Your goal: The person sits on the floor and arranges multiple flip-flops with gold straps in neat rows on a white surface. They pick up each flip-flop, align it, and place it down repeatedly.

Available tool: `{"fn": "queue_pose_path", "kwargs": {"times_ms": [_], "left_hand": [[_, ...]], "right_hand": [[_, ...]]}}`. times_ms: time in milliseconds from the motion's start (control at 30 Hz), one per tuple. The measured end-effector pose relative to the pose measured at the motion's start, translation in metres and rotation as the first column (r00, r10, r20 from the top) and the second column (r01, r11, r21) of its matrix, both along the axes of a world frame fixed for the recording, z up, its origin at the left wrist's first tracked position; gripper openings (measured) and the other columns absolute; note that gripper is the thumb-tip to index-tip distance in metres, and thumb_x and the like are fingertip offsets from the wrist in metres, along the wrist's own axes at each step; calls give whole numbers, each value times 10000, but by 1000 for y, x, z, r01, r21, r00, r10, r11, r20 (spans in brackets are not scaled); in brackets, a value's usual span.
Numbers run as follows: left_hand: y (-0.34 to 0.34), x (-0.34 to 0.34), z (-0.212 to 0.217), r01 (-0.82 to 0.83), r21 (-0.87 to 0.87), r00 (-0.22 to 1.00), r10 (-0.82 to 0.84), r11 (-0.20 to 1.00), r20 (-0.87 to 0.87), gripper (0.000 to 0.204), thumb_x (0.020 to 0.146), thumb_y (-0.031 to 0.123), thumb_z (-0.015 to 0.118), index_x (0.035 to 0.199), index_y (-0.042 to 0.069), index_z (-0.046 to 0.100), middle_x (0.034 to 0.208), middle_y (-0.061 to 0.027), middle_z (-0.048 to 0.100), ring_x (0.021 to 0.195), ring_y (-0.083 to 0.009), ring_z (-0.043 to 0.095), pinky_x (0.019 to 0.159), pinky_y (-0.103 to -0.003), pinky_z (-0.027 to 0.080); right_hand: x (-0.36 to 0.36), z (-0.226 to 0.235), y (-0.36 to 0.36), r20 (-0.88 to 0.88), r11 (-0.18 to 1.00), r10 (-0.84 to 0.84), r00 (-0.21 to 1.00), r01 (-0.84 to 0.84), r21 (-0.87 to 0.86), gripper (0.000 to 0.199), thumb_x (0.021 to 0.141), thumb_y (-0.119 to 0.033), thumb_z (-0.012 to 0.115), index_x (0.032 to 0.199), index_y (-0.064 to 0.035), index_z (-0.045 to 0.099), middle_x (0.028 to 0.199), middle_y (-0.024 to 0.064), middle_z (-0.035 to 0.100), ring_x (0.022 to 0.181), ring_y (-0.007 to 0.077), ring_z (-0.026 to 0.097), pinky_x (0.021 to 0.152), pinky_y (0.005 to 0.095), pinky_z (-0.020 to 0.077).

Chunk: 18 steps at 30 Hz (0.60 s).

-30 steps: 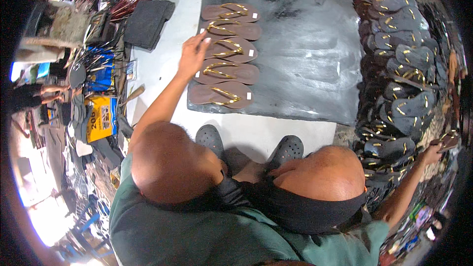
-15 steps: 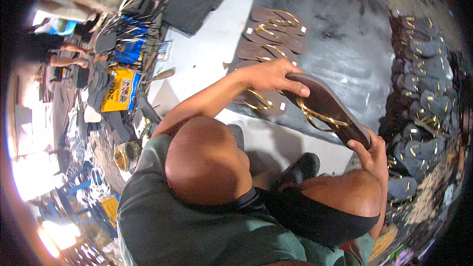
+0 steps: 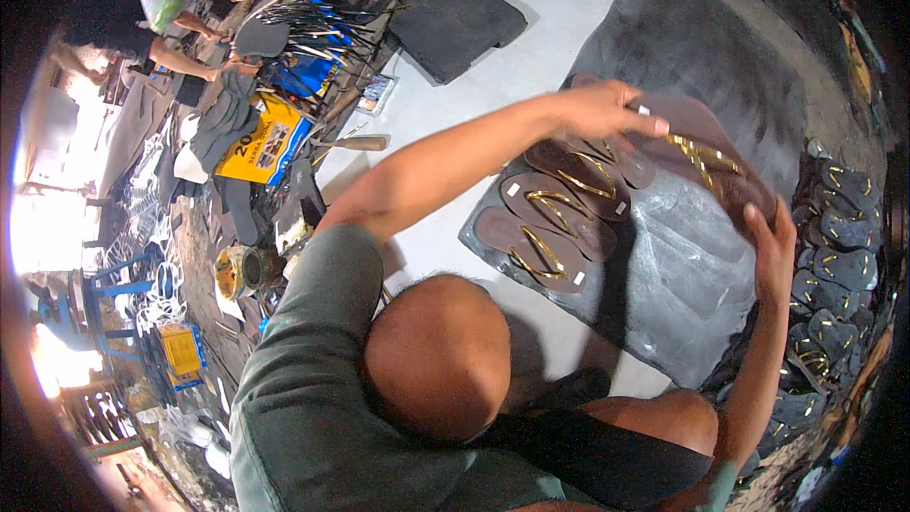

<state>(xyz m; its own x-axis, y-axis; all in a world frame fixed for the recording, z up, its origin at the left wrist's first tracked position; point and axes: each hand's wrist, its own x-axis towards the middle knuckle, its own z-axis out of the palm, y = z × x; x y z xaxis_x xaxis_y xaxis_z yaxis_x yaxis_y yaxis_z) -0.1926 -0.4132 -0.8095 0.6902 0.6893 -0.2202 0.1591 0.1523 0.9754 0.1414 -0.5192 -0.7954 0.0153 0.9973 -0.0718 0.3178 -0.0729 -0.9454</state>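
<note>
Head view, looking down over the person's knees at the floor. Both hands held one brown flat sandal with gold straps (image 3: pixel 706 156) in the air above the dark grey rubber sheet (image 3: pixel 706 47) spread on the pale floor (image 3: pixel 493 76). Left hand (image 3: pixel 602 114): grip closed on the sandal's upper-left end, fingers curled over the edge. Right hand (image 3: pixel 770 251): fingers and palm pressed against the lower-right end, grasping it from below.

Count on the sheet, just beside the left hand: three brown sandals with gold straps (image 3: pixel 545 237) laid side by side in a row, and the edge of a fourth partly hidden under the left hand. Each visible one carried a small white tag near an end.

Right edge of view: heap of dark grey sandals with gold straps (image 3: pixel 839 265) piled on the floor; too many overlapping to count.

Containers: small round tin (image 3: pixel 245 270) on the floor at left, contents not discernible. Yellow cardboard box (image 3: pixel 261 147) lying flat near a bundle of blue-handled tools (image 3: pixel 308 28). One square dark foam pad (image 3: pixel 455 24) lay at the top of the floor.
</note>
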Motion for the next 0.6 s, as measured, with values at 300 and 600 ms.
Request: {"fn": "queue_pose_path", "kwargs": {"times_ms": [300,600], "left_hand": [[162,-1,-88,-390,38,920,389,920,40,647,896,317,758,1373,-47,517,1402,-186,510,1244,-259,543,986,-343,535],[226,-25,-200,-422,410,802,544,808,-248,465,830,304,804,1209,50,716,1093,-118,735,915,-201,695,858,-302,545]], "right_hand": [[-23,-111,167,-211,961,-277,937,276,-33,665,886,-273,780,1412,16,494,1158,129,653,1066,210,630,894,338,532],[-57,-218,215,-130,938,-342,931,329,-110,661,806,-224,856,1346,16,559,946,96,666,749,158,626,640,304,517]]}}
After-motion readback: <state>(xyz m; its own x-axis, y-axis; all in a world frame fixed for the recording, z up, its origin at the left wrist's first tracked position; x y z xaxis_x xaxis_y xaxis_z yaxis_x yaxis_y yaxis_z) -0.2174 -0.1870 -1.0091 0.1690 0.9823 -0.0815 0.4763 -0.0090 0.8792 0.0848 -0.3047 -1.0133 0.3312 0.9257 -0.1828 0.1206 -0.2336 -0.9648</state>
